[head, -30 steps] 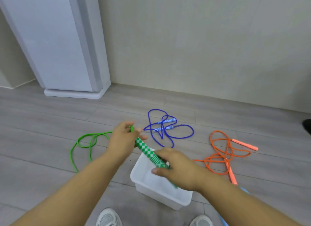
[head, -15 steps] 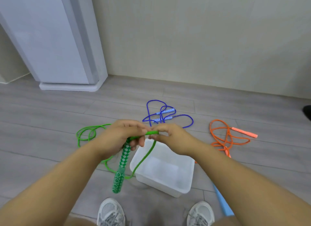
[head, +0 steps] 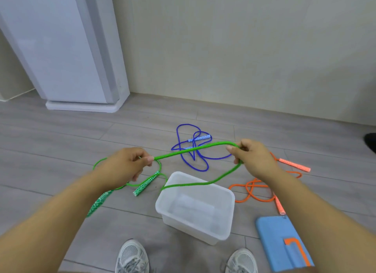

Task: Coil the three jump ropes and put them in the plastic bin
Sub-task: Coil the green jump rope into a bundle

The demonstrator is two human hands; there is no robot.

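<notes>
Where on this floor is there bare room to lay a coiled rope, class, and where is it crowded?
Bare floor lies between the white cabinet and the blue jump rope, and far left beyond the green jump rope. It is crowded right of the plastic bin, where the orange jump rope lies by the blue mat.

- Head-worn camera looks forward and steeply down at the floor [head: 61, 134].
- It faces the far wall [head: 244, 49]; plastic bin [head: 191, 228] and shoes [head: 132, 256] lie near.
</notes>
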